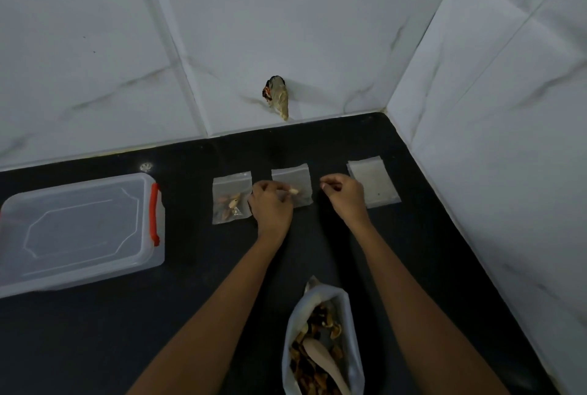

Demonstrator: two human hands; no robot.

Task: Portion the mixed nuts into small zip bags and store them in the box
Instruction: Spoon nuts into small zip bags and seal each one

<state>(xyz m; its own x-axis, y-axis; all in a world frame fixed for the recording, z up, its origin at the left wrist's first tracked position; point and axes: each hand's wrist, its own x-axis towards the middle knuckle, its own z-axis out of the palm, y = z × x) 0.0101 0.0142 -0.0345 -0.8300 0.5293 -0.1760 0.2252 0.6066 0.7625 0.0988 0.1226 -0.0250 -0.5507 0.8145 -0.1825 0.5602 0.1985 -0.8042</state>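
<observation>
— Step in hand?
— Middle zip bag [292,177], toward the back edge of the counter [190,299], is being filled; a nut [294,191] is being pinched by the left hand [271,205].
— Right hand [344,194]?
— Being held curled beside it; grasp cannot be told. Bag mouth, hidden, is needing to be opened next.

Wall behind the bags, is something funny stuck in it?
Yes. A brownish wad with a dark, reddish patch sticks out of the white tile wall just above the black counter, as if plugging a hole. I cannot tell what it is. Nothing else stands out.
</observation>
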